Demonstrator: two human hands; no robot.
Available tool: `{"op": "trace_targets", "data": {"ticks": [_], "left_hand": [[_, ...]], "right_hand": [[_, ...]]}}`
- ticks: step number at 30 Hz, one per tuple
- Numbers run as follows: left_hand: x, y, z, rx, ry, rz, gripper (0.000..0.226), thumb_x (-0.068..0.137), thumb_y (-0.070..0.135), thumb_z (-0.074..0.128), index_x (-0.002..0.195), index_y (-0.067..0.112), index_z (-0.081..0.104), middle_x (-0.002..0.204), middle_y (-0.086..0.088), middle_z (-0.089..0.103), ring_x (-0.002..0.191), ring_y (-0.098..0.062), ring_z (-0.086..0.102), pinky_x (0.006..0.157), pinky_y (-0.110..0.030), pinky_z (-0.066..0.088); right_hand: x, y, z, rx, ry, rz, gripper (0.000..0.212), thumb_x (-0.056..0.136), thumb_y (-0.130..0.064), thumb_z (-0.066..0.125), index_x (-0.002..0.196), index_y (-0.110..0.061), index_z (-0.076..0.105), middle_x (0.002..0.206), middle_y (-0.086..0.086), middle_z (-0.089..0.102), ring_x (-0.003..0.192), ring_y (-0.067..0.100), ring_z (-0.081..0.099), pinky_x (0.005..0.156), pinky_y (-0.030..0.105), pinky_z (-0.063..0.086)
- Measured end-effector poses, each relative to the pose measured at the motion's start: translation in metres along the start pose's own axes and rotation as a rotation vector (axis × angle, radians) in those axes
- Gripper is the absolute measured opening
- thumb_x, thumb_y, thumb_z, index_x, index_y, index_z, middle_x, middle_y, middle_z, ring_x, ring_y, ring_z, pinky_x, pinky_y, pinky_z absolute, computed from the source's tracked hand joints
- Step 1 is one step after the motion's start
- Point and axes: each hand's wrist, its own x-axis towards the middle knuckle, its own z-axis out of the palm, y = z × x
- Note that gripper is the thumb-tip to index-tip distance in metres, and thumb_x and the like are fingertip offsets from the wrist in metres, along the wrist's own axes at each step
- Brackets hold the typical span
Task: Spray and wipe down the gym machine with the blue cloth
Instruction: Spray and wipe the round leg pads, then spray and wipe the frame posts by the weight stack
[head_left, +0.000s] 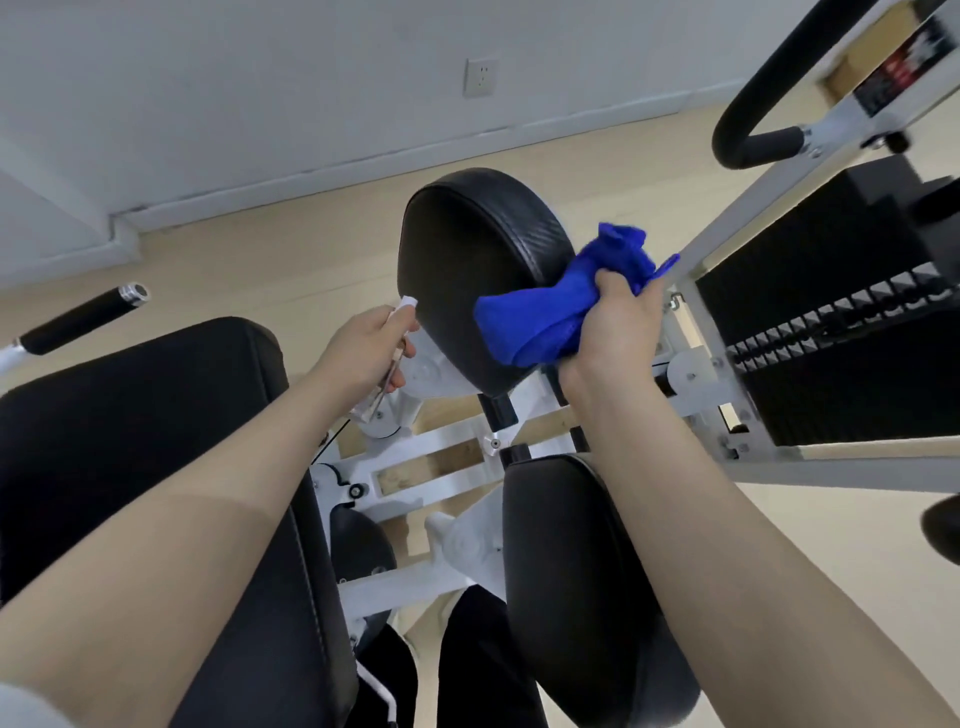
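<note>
A white-framed gym machine (447, 462) with black pads fills the view. My right hand (615, 325) grips a bunched blue cloth (550, 306) and presses it against the right edge of the rounded black pad (462, 260) at centre. My left hand (363, 348) holds a small clear spray bottle (397, 343) with a white nozzle, just left of that pad's lower edge and pointed toward it. Most of the bottle is hidden by my fingers.
A large black seat pad (156, 441) lies under my left forearm and another black pad (582, 582) under my right. A black weight stack (831, 322) stands at the right, a curved black handle (763, 93) above it. A black grip (78, 319) juts in at left.
</note>
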Motion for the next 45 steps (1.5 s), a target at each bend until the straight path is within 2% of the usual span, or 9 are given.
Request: {"op": "trace_targets", "data": {"ticks": [3,11,15,25,27,29,34,40,45], "left_hand": [[-0.011,0.003,-0.004,0.025,-0.011,0.026,0.040,0.095,0.046,0.039,0.082,0.014,0.058,0.068,-0.007,0.055,0.051,-0.020,0.048,0.051,-0.030,0.040],[-0.062,0.034,-0.006,0.119,-0.179,0.170,0.048,0.090,0.049,0.047,0.058,0.015,0.047,0.055,-0.001,0.048,0.046,-0.017,0.044,0.051,-0.028,0.041],[-0.091,0.057,0.002,0.135,-0.278,0.223,0.049,0.090,0.049,0.047,0.060,0.011,0.052,0.058,-0.006,0.049,0.049,-0.018,0.044,0.051,-0.024,0.039],[-0.163,0.088,0.053,-0.020,-0.448,0.266,0.040,0.096,0.044,0.041,0.082,0.009,0.055,0.065,-0.012,0.045,0.053,-0.021,0.041,0.051,-0.025,0.038],[-0.174,0.092,0.063,-0.004,-0.438,0.356,0.024,0.099,0.036,0.037,0.106,0.021,0.055,0.065,-0.007,0.047,0.050,-0.017,0.042,0.048,-0.025,0.041],[-0.185,0.096,0.074,0.089,-0.385,0.496,0.030,0.100,0.029,0.034,0.123,0.047,0.042,0.068,-0.005,0.049,0.050,-0.015,0.046,0.051,-0.025,0.046],[-0.207,0.112,0.119,0.226,-0.256,0.688,0.050,0.100,0.027,0.031,0.112,0.076,0.030,0.076,-0.006,0.052,0.052,-0.014,0.048,0.063,-0.035,0.050],[-0.246,0.134,0.194,0.346,-0.237,0.681,0.031,0.099,0.029,0.033,0.123,0.048,0.040,0.065,0.005,0.044,0.052,-0.012,0.046,0.058,-0.034,0.044],[-0.286,0.165,0.241,0.508,-0.300,0.773,0.040,0.097,0.023,0.042,0.132,0.039,0.032,0.053,0.008,0.035,0.043,-0.006,0.037,0.052,-0.022,0.031]], "right_hand": [[-0.007,-0.010,0.013,-0.231,-0.128,-0.140,0.019,0.093,-0.007,0.042,0.099,-0.024,0.048,0.092,-0.002,0.056,0.082,0.015,0.056,0.075,0.032,0.049],[-0.047,-0.037,-0.023,-0.449,0.014,-0.234,0.005,0.094,-0.019,0.045,0.095,-0.023,0.043,0.084,-0.005,0.051,0.080,0.014,0.054,0.073,0.030,0.048],[-0.076,-0.056,-0.059,-0.441,0.047,-0.305,0.015,0.093,-0.016,0.047,0.107,-0.018,0.048,0.091,-0.005,0.055,0.080,0.010,0.055,0.068,0.024,0.048],[-0.118,-0.080,-0.155,-0.509,0.174,-0.242,0.007,0.092,-0.017,0.047,0.095,-0.023,0.047,0.092,0.001,0.055,0.086,0.019,0.055,0.078,0.036,0.050],[-0.118,-0.087,-0.167,-0.532,0.136,-0.238,0.008,0.092,-0.017,0.048,0.089,-0.024,0.046,0.088,0.000,0.054,0.083,0.018,0.054,0.076,0.034,0.049],[-0.116,-0.096,-0.181,-0.556,0.092,-0.225,0.007,0.092,-0.017,0.048,0.091,-0.023,0.047,0.088,0.001,0.054,0.083,0.018,0.054,0.078,0.036,0.049],[-0.103,-0.125,-0.220,-0.670,-0.047,-0.237,0.007,0.093,-0.018,0.048,0.099,-0.017,0.049,0.087,0.001,0.055,0.081,0.018,0.055,0.077,0.034,0.048],[-0.091,-0.170,-0.282,-0.896,-0.188,-0.362,0.013,0.093,-0.020,0.048,0.106,-0.016,0.048,0.089,-0.002,0.056,0.078,0.011,0.055,0.069,0.027,0.046],[-0.097,-0.202,-0.339,-1.101,-0.266,-0.418,0.014,0.092,-0.021,0.049,0.101,-0.011,0.051,0.090,0.005,0.061,0.079,0.015,0.057,0.067,0.025,0.045]]}}
